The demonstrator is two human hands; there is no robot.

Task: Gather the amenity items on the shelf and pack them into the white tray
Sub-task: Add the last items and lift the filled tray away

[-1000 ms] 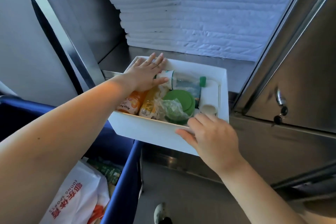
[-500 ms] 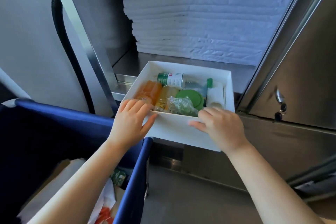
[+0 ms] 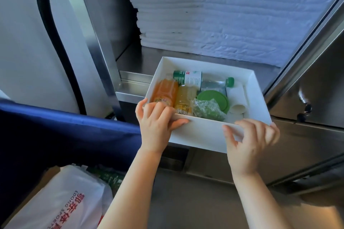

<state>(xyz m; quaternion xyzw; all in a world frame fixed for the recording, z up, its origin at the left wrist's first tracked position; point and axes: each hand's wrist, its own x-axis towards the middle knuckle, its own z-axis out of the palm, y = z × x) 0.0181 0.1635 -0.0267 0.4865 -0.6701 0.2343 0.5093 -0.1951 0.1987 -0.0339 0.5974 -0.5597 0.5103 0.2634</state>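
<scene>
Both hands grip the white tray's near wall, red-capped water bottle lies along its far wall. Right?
Not quite: the cap is green, not red; the head view shows it. The rest holds: left hand and right hand grip the white tray at its near wall, and the water bottle lies along the far wall.

Brushed, shiny metal shelf point(image 3: 137, 61); matt white tray point(image 3: 202, 132), perhaps card; glossy plastic bottles point(image 3: 188, 81).

At lower left a white bag point(image 3: 61, 204) carries grey "EDONG SPORTS" beside red characters 鄂东体, the rest cut off, while mid-frame the green bottle label point(image 3: 188, 79) shows a white 水 above print too small to read
</scene>
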